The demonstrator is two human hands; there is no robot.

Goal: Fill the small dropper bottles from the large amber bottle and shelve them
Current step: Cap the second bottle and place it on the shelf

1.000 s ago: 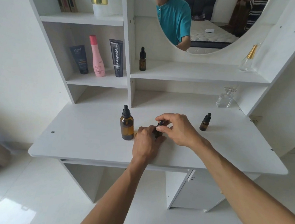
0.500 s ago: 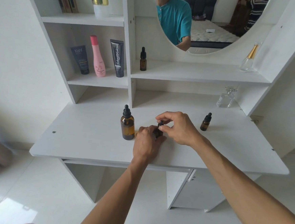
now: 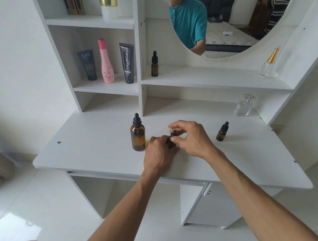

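Note:
The large amber bottle [image 3: 138, 135] with a black dropper cap stands on the white tabletop [image 3: 94, 153]. Just right of it my left hand [image 3: 158, 154] grips the body of a small dropper bottle [image 3: 171, 143], which is mostly hidden by my fingers. My right hand [image 3: 191, 138] pinches that bottle's black dropper cap [image 3: 173, 133] from above. A second small dropper bottle [image 3: 222, 131] stands capped further right on the tabletop. A third small dropper bottle [image 3: 155, 65] stands on the middle shelf [image 3: 214, 81] below the mirror.
A clear glass perfume bottle [image 3: 245, 106] stands at the back right of the tabletop. Another with a gold cap [image 3: 269, 62] is on the shelf's right end. Two dark tubes and a pink bottle [image 3: 105, 63] fill the left shelf.
Both hands stay on the small bottle in the same place; the fingers of my right hand have shifted slightly on the cap.

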